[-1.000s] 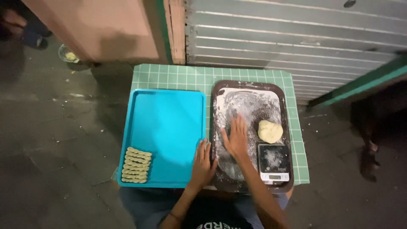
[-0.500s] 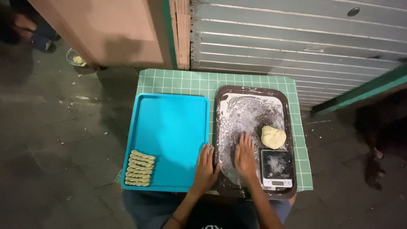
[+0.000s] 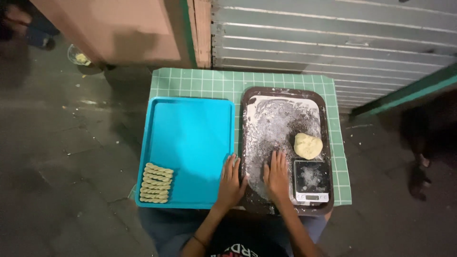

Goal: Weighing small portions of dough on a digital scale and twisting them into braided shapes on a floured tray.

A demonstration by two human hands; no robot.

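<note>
My left hand [image 3: 231, 183] lies flat, palm down, across the seam between the blue tray [image 3: 190, 138] and the dark brown floured tray [image 3: 285, 91]. Just to its right, my right hand [image 3: 276, 175] presses flat on the floured surface near the tray's front edge. Whether anything lies under the palms is hidden. A pale dough ball [image 3: 308, 145] sits right of my right hand, with a small digital scale [image 3: 311, 181] just in front of it. Several twisted dough sticks [image 3: 156, 183] are stacked in the blue tray's near left corner.
Both trays rest on a green gridded mat [image 3: 214, 83] over a small table. A ribbed metal shutter [image 3: 333, 43] stands behind it. A small bowl [image 3: 78, 56] sits on the dark floor at far left, and another person's foot [image 3: 419, 181] is at right.
My right hand has slid back from the middle of the floured tray toward its near edge. The left hand has stayed near the tray seam.
</note>
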